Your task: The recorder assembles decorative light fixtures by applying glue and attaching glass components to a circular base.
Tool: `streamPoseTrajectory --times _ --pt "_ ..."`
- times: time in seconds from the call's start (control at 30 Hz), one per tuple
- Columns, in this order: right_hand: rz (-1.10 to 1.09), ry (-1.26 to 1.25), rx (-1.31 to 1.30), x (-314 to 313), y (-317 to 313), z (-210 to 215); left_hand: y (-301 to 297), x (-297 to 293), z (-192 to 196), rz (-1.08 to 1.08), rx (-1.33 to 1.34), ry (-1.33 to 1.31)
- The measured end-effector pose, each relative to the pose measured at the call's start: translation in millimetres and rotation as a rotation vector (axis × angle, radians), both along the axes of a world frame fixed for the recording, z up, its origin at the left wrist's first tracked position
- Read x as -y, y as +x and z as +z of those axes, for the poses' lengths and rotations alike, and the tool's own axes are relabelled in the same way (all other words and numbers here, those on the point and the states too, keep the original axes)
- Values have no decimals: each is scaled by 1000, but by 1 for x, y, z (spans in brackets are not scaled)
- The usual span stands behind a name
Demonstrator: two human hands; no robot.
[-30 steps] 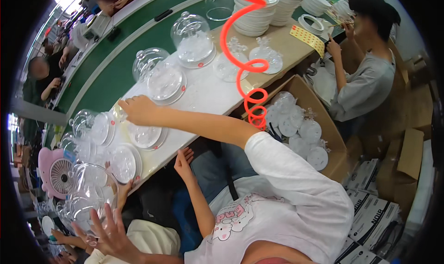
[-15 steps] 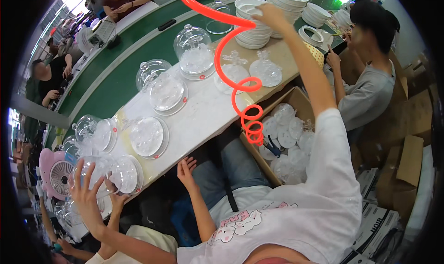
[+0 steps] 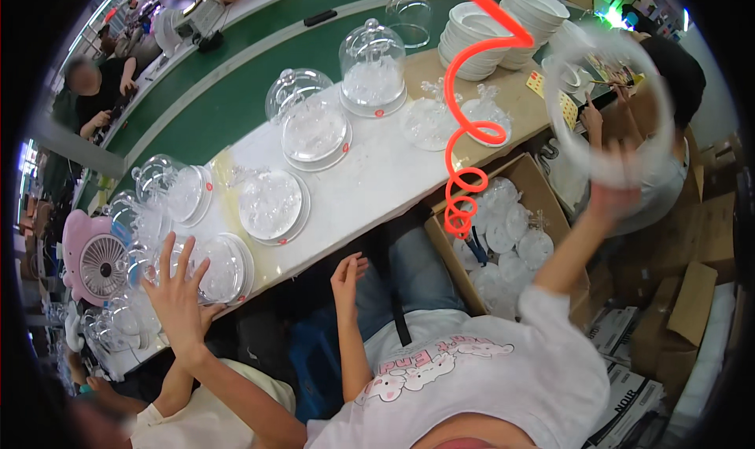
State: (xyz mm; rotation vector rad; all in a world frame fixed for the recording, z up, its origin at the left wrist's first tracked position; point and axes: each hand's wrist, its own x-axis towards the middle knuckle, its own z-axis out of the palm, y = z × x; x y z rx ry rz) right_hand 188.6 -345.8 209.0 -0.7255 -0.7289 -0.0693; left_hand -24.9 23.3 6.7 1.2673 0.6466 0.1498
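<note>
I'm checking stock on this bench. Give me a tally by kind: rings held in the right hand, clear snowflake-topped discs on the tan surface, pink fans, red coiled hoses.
White ring in the right hand: 1
Clear snowflake-topped discs on the tan surface: 2
Pink fan: 1
Red coiled hose: 1
Total: 5

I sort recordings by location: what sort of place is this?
Probably a factory assembly line, given the long green conveyor-like strip, stacked round white dishes and transparent bell-shaped domes.
</note>
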Motion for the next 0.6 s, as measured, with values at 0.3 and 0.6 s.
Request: streamPoseTrajectory --times 0.3,0.6 --pt "487 -63 -1052 -206 -112 -139 -4 -6 -2 59 199 -451" --pt "436 -727 -694 -275 13 -154 13 2 11 75 342 -542"
